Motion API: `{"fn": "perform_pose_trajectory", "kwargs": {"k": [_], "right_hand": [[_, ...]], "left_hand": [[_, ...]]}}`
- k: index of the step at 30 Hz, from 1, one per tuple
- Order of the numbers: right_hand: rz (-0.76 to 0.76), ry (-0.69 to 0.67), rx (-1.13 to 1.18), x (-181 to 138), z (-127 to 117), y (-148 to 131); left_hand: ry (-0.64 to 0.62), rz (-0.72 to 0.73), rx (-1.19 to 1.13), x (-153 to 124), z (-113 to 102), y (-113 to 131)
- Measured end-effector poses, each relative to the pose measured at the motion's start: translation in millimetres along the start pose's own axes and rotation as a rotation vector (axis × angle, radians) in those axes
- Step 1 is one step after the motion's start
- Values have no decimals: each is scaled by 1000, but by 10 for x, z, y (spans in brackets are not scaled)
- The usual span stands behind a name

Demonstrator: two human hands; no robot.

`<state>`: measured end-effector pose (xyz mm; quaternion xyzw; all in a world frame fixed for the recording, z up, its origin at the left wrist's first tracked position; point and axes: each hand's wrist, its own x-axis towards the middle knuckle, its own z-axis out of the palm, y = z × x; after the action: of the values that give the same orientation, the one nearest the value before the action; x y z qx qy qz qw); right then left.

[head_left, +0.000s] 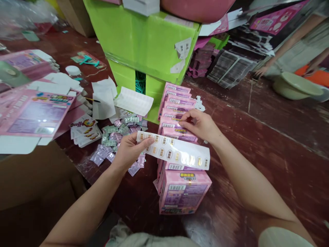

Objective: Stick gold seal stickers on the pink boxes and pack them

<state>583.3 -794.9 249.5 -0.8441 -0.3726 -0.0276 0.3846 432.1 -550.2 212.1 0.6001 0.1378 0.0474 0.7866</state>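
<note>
Forearms enter from the bottom edge, both bare, over a dark red floor (269, 144). Left hand (128, 151) is closed on the left end of a white sticker strip (174, 154), thumb on top, fingers under; strip runs rightward, slightly downward, across a row of pink boxes (177, 137). Strip bears a line of small round gold stickers. Right hand (200, 125) rests above the strip, fingertips pinched together on the top edge of one box near the middle of the row; whether a sticker sits under the fingertips cannot be told. Hands are apart, the strip and boxes between them. Boxes stand on end in a line running away from the camera toward a green carton (144, 44); nearest box (183, 192) shows a barcode label. Left of the row, touching the floor: loose pile of small sachets (115, 137), purple and green. Farther left: flat pink box blanks (36, 113) and white backing sheets (104, 99). Upper right: another person's hand (260, 72) on the floor near a pale basin (295, 85).
</note>
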Motion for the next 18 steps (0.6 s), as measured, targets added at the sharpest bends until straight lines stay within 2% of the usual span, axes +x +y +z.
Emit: {"fn": "perform_pose_trajectory", "kwargs": {"k": [5,8,10,15,16,18], "right_hand": [[-12,17,-242,24,55,-9],[-59,-67,-369,23,-28,-47],[-54,-135,-273,30,-114,-92],[91,-440,238,-14,-230,-306],[117,-437,263,-29,-222,-337],[125,-334,243,-51,-193,-367]], "left_hand": [[-5,-2,-30,44,-42,25],[-26,21,-21,113,-16,31],[-43,46,-5,171,22,28],[-106,119,20,284,159,47],[-123,135,23,297,189,60],[-154,183,26,318,244,89]]}}
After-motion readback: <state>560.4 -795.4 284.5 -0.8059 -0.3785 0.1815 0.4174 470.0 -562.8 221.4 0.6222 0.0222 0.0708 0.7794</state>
